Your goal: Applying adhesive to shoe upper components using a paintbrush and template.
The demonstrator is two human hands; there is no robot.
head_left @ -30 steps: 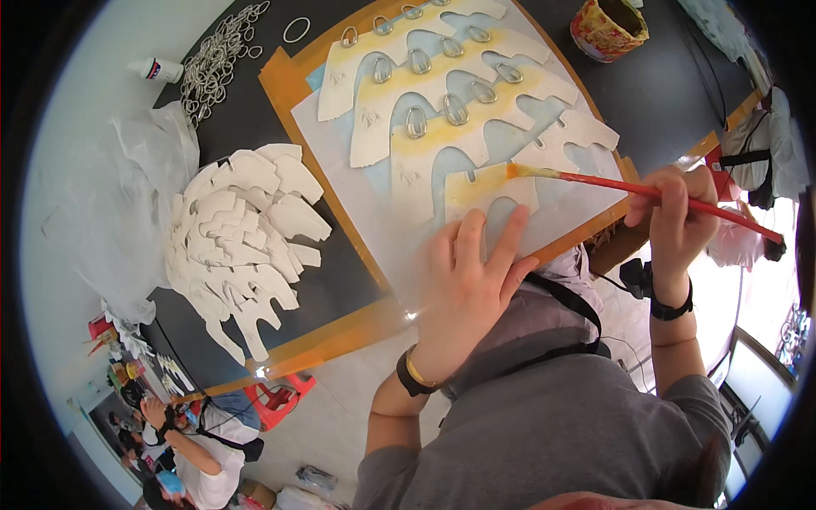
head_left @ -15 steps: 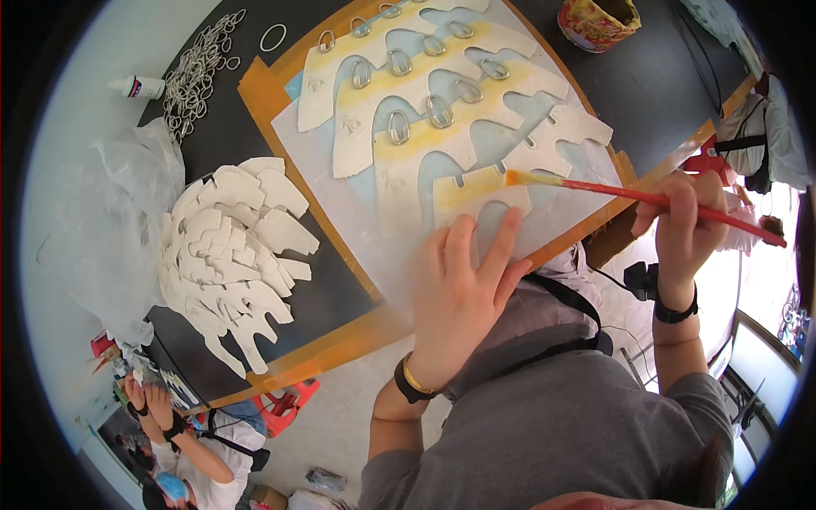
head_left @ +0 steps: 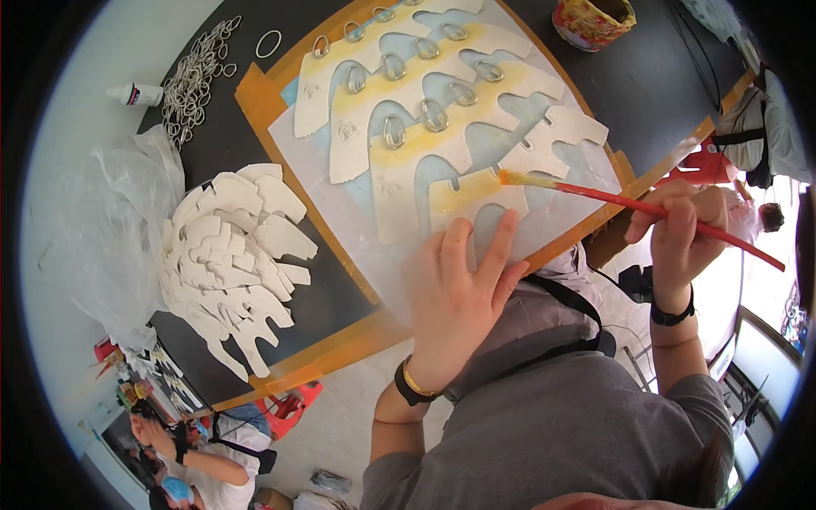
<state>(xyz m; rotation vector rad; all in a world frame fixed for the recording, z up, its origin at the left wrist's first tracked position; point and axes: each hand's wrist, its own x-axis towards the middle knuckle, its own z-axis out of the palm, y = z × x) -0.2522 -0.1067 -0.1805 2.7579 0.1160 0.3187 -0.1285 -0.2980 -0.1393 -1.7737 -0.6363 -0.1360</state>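
Observation:
My right hand [head_left: 684,229] grips a long paintbrush [head_left: 603,195] by its red handle, and the yellow-orange bristles rest on the notched edge of a white curved cut-out piece [head_left: 463,195]. A yellow smear runs along that edge. My left hand [head_left: 459,289] is open, its fingers spread over the piece's near side. Beyond lie rows of similar cut-outs [head_left: 344,161], yellow-tinted at their far edges, with metal rings [head_left: 393,132] on them. A white cut-out [head_left: 557,136] without rings sits just beyond the brush tip.
The cut-outs lie on a sheet-covered board with an orange-brown border [head_left: 340,263]. To the left are a heap of white cut-outs [head_left: 225,246], plastic film [head_left: 110,221], a ring pile [head_left: 191,93] and a bottle [head_left: 140,94]. A patterned pot [head_left: 586,25] stands far right. Another person [head_left: 217,467] works lower left.
The brush tip has shifted slightly left along the piece's edge, and its handle is tilted a little more. My left hand has stayed in place. The other person's hands have moved down.

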